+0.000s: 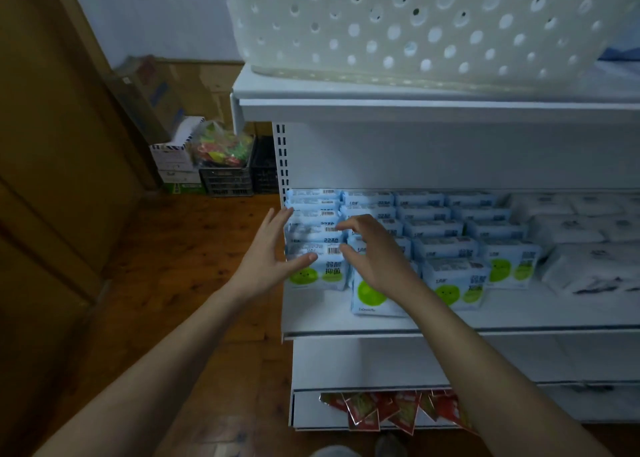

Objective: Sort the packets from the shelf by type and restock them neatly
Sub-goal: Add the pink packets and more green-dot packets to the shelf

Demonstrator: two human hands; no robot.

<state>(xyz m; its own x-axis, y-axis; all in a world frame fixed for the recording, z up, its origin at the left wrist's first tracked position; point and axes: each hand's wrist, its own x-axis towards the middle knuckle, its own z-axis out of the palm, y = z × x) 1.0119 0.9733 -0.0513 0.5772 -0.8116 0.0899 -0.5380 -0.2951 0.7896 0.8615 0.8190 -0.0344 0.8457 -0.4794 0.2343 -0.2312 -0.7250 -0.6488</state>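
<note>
Left hand [273,252] at the open end of the shelf [519,314], fingers straight, palm flat against the outer side of the leftmost row of blue packets [317,242] — released, steadying rather than gripping. That row stands on edge right at the shelf's left lip; nothing but the palm walls it in, so if the hand comes away carelessly the front packets could tip out onto the wooden floor [194,248]. Right hand [367,248] just beside it, fingers curled loosely over the gap between the first and second rows, closing on nothing that I can see; it looks about to pinch or square a packet. One packet in the second row [372,300] sits forward of its neighbours, nearer the front edge — a nudge from the right wrist might push it off. Further right, blue rows run tidy, then white packets [585,266] lie slumped and uneven. Below, red sachets [384,410] spill from the bottom shelf, unsorted.
</note>
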